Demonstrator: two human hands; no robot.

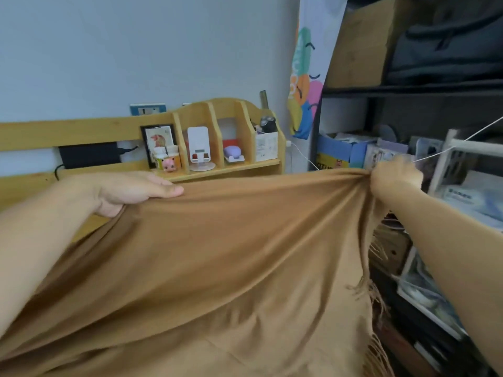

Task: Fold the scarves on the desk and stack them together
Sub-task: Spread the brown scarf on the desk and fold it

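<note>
Left hand [130,190] grips the top edge of the scarf [217,268], thumb under, fingers laid flat over the cloth. Scarf is lifted and stretched wide between both hands, hanging toward the camera; the counter below is hidden by it. Wooden organiser [226,137] stands behind, apart from the cloth. Right hand [394,174] clenches a bunched corner. Fringe [373,300] hangs down the right edge.

Judgement: opening out before the first fold. Even the tension, un-bunch the right corner, level both hands, then bring the corners together so edges and fringe align.
</note>
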